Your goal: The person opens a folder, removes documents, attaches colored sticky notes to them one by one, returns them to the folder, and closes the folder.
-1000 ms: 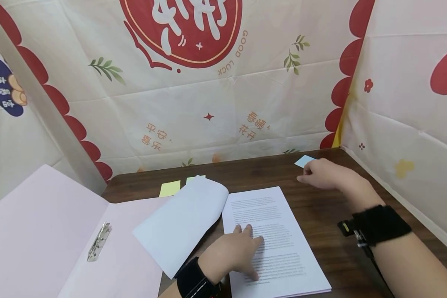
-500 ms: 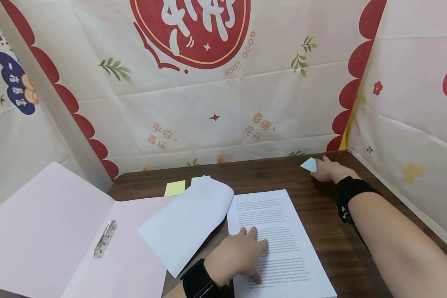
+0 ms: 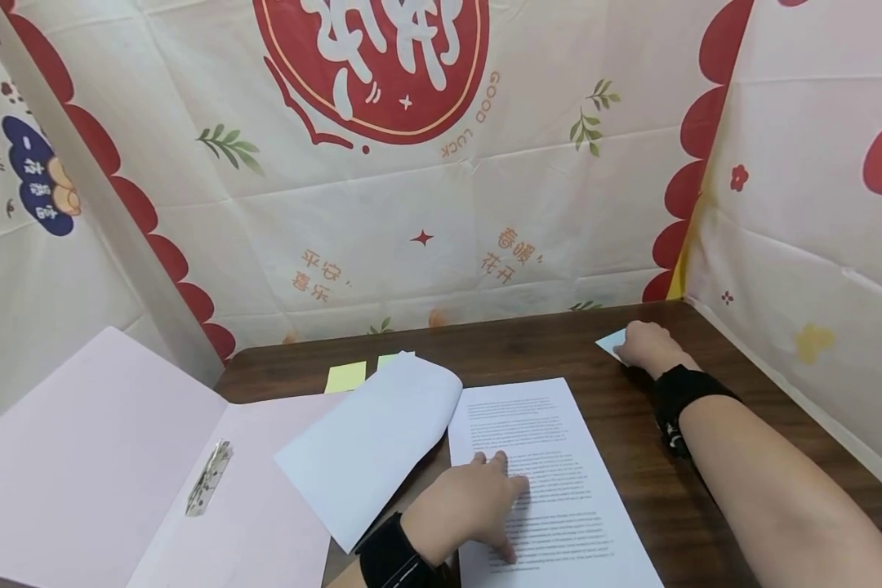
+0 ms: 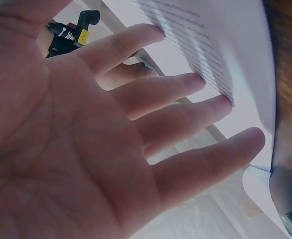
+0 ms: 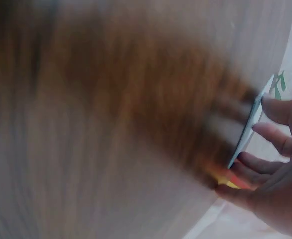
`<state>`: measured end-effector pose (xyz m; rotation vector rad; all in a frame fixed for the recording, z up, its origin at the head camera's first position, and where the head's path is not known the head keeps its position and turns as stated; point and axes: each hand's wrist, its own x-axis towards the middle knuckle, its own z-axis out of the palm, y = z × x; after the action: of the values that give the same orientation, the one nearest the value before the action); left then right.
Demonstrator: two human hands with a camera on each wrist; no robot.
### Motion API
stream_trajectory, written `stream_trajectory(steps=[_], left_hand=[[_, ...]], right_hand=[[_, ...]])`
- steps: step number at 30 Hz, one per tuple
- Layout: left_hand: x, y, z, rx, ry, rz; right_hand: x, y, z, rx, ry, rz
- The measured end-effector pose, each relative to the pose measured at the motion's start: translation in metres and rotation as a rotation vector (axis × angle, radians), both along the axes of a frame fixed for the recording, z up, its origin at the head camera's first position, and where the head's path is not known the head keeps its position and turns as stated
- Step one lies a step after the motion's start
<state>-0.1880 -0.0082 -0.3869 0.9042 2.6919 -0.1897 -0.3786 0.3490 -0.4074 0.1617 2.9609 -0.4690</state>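
My left hand (image 3: 478, 498) lies flat with straight fingers on a stack of printed sheets (image 3: 559, 441) on the dark wooden table (image 3: 632, 433). In the left wrist view the fingertips (image 4: 196, 82) press on the printed page (image 4: 225, 40). One white page (image 3: 375, 441) is turned over to the left and curls above the stack. My right hand (image 3: 643, 343) reaches to the far right corner, its fingertips (image 5: 268, 134) touching a pale blue sticky note (image 3: 610, 341) that it partly covers. The right wrist view shows the note (image 5: 250, 124) edge-on and is blurred.
An open pink folder (image 3: 81, 457) with a metal clip (image 3: 207, 478) lies at the left, overhanging the table. A yellow sticky note (image 3: 345, 377) and a green one (image 3: 385, 358) sit behind the turned page. Printed cloth walls close in the back and right sides.
My right hand has reached further toward the corner and come down onto the blue note, covering most of it. The left hand has stayed on the sheets.
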Motion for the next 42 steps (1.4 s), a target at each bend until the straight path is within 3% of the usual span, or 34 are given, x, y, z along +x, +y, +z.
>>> stream_trajectory(steps=[5,9,15,19,23,24,26,29,31,33,34,36,42], left_hand=[[0.001,-0.004,0.001,0.032,-0.008,0.002],[0.001,-0.007,0.006,0.056,-0.01,-0.004],[-0.005,-0.015,0.023,0.141,-0.006,0.025],[-0.013,-0.027,0.039,0.343,0.018,0.085],[-0.026,-0.038,0.049,0.731,0.03,0.187],[-0.028,-0.04,0.05,0.859,-0.006,0.218],[-0.032,-0.042,0.053,1.142,-0.175,0.25],[-0.029,-0.04,0.056,1.463,-0.612,0.228],[-0.02,-0.037,0.058,1.544,-0.937,0.176],[-0.008,-0.032,0.06,1.536,-1.134,0.104],[-0.003,-0.029,0.062,1.531,-1.184,0.069],[0.007,-0.024,0.066,1.537,-1.211,0.039],[0.018,-0.017,0.074,1.696,-1.143,0.115]], right_hand=[[0.0,-0.007,0.003,-0.079,-0.081,-0.149],[0.0,-0.008,0.006,-0.09,-0.106,-0.176],[0.017,-0.025,0.022,-0.031,0.064,-0.092],[0.042,-0.061,0.05,-0.049,0.218,-0.004],[0.092,-0.111,0.087,-0.228,0.33,0.2],[0.107,-0.123,0.095,-0.293,0.338,0.268],[0.138,-0.144,0.109,-0.412,0.344,0.407],[0.18,-0.17,0.122,-0.5,0.371,0.595],[0.201,-0.182,0.127,-0.486,0.419,0.676],[0.216,-0.19,0.128,-0.443,0.494,0.715],[0.221,-0.192,0.129,-0.423,0.528,0.716],[0.229,-0.196,0.129,-0.383,0.629,0.706],[0.242,-0.192,0.135,-0.395,0.929,0.629]])
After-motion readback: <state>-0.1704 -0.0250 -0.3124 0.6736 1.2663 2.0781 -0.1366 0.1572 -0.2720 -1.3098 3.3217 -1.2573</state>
